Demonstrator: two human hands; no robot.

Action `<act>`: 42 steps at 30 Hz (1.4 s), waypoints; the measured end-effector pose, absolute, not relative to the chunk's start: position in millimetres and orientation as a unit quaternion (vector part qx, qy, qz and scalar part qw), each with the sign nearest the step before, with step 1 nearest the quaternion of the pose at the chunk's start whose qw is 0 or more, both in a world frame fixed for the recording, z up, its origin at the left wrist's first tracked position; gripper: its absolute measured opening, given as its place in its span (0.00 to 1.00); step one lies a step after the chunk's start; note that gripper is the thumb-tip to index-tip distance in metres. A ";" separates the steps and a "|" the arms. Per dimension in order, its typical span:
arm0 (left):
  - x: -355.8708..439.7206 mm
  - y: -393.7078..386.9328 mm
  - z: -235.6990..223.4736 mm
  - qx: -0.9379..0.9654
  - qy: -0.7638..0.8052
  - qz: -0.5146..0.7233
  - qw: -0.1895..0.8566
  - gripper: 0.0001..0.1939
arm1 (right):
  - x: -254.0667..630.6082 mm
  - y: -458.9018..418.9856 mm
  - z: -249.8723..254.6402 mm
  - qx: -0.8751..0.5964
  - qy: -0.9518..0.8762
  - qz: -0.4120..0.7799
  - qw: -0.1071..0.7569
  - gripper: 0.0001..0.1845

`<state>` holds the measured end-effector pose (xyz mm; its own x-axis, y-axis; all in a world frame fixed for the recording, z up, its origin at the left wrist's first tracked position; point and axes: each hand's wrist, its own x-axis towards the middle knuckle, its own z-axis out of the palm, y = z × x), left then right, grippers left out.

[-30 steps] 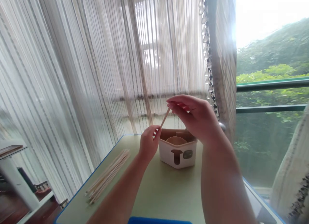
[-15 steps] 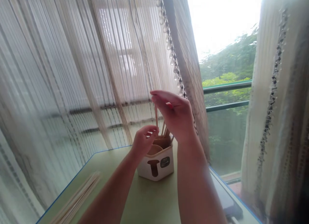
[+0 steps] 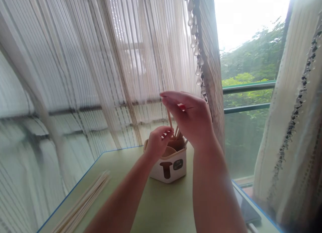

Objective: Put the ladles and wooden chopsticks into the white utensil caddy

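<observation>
A white holder (image 3: 173, 167) with a brown mushroom mark and brown inner compartments stands on the pale green table (image 3: 163, 209). Several short wooden sticks (image 3: 177, 132) stand upright in it. My left hand (image 3: 158, 142) hovers over the holder's left rim, fingers curled around the lower end of a thin wooden stick (image 3: 170, 119). My right hand (image 3: 190, 117) is above the holder, fingers pressed together on the stick's upper end. The stick stands nearly upright between both hands.
A bundle of long thin wooden skewers (image 3: 80, 206) lies near the table's left edge. Sheer striped curtains (image 3: 100, 75) hang behind the table, with a beaded edge (image 3: 197, 52). A green railing (image 3: 248, 89) and trees show through the window. A dark flat device (image 3: 248, 209) lies at the right edge.
The stick, slanted a second ago, now stands nearly upright over the holder. Both hands have stayed on it while the view swung right and then a little back.
</observation>
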<state>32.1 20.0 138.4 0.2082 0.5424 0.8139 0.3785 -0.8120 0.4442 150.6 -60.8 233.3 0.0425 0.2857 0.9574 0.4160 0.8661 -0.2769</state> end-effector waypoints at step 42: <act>37.4 40.0 108.8 0.793 0.359 0.482 0.102 0.26 | 177.0 9.4 210.6 -0.606 -0.675 -0.100 0.410 0.25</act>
<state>37.4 40.0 108.8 0.2776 0.6671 0.6913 0.4701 -0.7218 0.5078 177.0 9.4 210.6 0.0697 0.7356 0.6738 0.8992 0.2461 -0.3618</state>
